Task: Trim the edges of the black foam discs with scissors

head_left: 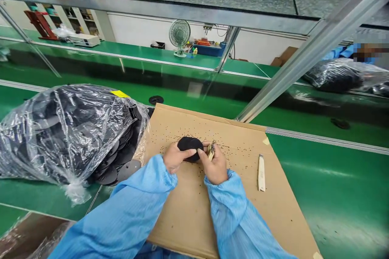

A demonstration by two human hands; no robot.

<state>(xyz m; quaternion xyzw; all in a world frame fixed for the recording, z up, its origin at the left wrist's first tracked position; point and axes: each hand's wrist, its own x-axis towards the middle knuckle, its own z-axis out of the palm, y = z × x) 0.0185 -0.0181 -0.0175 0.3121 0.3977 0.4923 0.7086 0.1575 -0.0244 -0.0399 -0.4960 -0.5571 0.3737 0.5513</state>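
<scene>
Grip, left hand (177,157): fingers and thumb together, clamped on the left edge of a black round disc (190,148).

Grip, right hand (214,166): thumb and fingers pinched on a small brass-coloured tool (210,150); too small to tell its exact kind.

Disc position: between the two hands, over the middle of the cardboard sheet (185,214), just left of the tool; it is round, so it shows no long axis, and how far it sits above the sheet cannot be told.

Tool direction: its long axis runs roughly away from the person, tilted slightly right, with its upper end just beside the disc's right edge; the right hand is nearer to it.

Sleeves: light blue cuffed sleeves (130,214) run from both wrists toward the bottom of the view.

Sheet surface: fine black specks (231,158) are scattered across the cardboard, and a pale wooden strip (261,173) lies to the right of the right hand.

Stock: a clear plastic bag (67,129) of black discs lies against the sheet's left edge, with one loose black disc (156,100) beyond it.

Desk: the green desk (340,170) carries the sheet and bag.

Beyond: a co-worker's blue sleeve (338,52) appears at far right, behind a metal rail (306,54).
</scene>
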